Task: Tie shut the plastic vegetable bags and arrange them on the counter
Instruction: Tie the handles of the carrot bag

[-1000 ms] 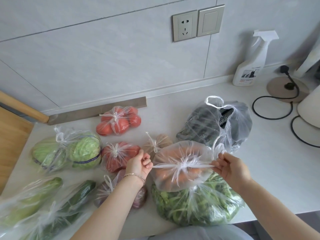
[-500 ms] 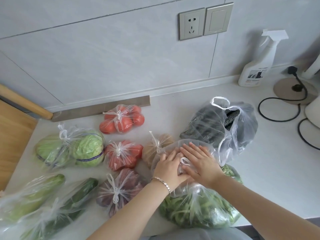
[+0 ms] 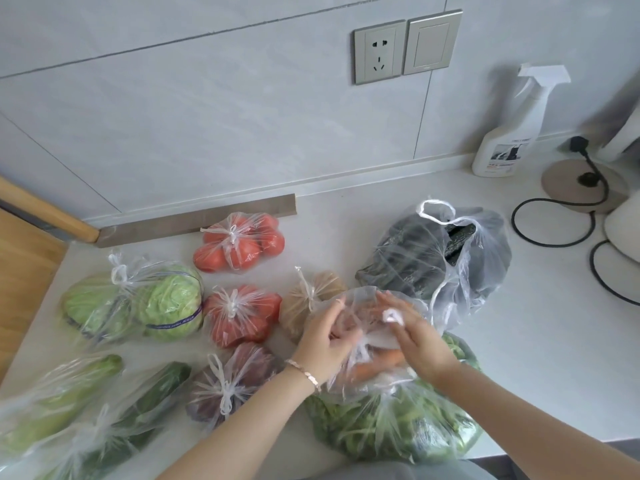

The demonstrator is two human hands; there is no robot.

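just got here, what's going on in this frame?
A person is tying the carrot bag, which sits on a bag of leafy greens near the front edge of the counter. The left hand grips its plastic; the right hand has one handle wound round a finger. No finished knot shows. The cabbage bag at left is knotted; the dark vegetable bag behind lies open.

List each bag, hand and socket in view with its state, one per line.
Carrot bag, in both hands, knot not visible.
Left hand, grips carrot bag.
Right hand, pinches its handle.
Greens bag, under carrot bag, knot hidden.
Dark bag, open, handles untied.
Back tomato bag, tied.
Front tomato bag, tied.
Cabbage bag, tied.
Potato bag, tied.
Purple bag, tied.
Socket, empty.
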